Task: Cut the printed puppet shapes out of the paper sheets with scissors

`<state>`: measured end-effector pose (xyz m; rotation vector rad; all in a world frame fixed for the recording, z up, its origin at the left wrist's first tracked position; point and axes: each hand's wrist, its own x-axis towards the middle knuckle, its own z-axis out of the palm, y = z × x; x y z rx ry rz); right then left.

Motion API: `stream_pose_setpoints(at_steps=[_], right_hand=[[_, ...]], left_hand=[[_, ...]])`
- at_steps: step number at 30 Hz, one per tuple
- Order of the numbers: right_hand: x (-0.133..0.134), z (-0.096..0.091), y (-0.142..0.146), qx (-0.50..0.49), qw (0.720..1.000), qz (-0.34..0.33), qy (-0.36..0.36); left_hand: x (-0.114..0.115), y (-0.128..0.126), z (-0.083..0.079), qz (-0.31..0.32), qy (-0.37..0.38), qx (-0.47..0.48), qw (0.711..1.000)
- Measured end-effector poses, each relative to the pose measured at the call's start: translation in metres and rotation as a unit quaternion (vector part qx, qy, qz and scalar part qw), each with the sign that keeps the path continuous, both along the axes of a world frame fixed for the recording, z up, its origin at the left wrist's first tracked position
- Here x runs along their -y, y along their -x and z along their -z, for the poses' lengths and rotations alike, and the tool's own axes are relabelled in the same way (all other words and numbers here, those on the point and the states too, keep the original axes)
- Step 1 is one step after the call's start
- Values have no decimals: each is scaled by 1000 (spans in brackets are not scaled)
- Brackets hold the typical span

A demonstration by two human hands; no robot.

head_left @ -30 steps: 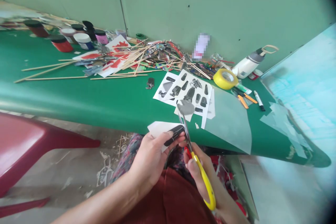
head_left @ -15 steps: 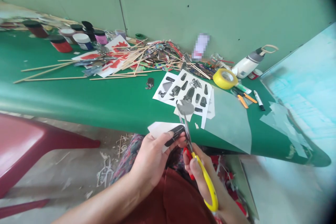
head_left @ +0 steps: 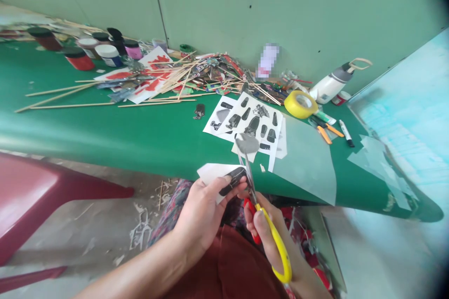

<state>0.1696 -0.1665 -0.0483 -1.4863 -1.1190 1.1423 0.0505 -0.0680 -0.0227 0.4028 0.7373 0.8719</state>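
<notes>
My left hand (head_left: 201,212) pinches a piece of white paper (head_left: 213,171) with a black printed shape (head_left: 234,180) on it, thumb on top. In my right hand (head_left: 268,224) is a pair of scissors (head_left: 261,210) with one yellow and one red handle. The narrowly parted blades point away from me, right beside the black shape's right end. Beyond the blade tips, printed sheets (head_left: 257,114) with black and grey figures lie near the table's front edge. A small black cut-out (head_left: 199,111) rests to their left.
On the green table (head_left: 147,145) stand paint jars (head_left: 79,59) at the back left and a heap of thin sticks (head_left: 182,77). Yellow tape (head_left: 300,104), orange-handled pliers (head_left: 323,133), a marker (head_left: 346,133) and a white bottle (head_left: 331,85) lie right. A red chair (head_left: 52,191) is left.
Almost nothing differs. Both hands keep their places, and the scissor blades stay at the paper's right edge; the view has shifted very slightly.
</notes>
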Motion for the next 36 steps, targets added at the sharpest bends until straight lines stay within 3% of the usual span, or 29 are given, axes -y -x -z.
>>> stream_pose_setpoints(at_steps=[9,22,36], right_hand=[[2,-8,-4,0,1000,-28,9],[3,-3,-1,-113,992,-7,52],[0,-9,3,-80,994,11,70]], left_hand=[[-2,2,-4,5,8,-13,1000],[-3,3,-5,5,20,-35,999],[-2,4,-1,1,6,-15,1000]])
